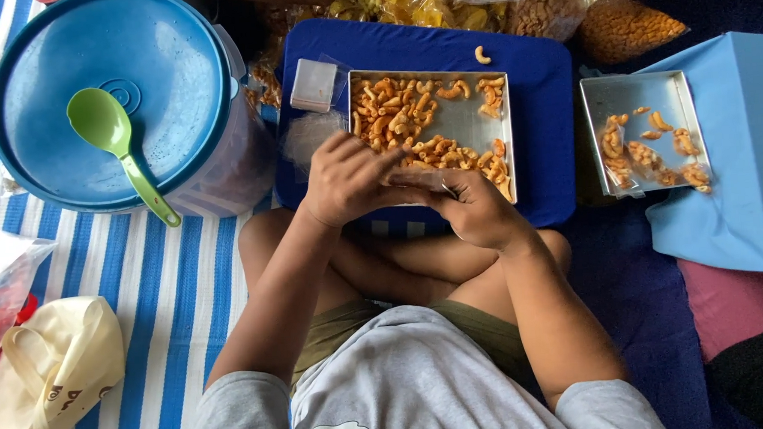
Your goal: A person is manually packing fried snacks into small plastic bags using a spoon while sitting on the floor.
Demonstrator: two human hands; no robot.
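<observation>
Both hands [410, 192] pinch a clear bag [423, 179] over the snack tray [472, 120]

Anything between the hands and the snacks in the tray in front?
Nothing visible. The left hand and right hand meet over the near edge of the metal tray, holding a small clear bag between them. The orange snacks lie uncovered just beyond the fingers.

Home floor: striped mat [157, 276], snack trays [471, 116].

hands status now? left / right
Left hand: closed, pinching the clear plastic bag.
Right hand: closed on the same bag.
</observation>
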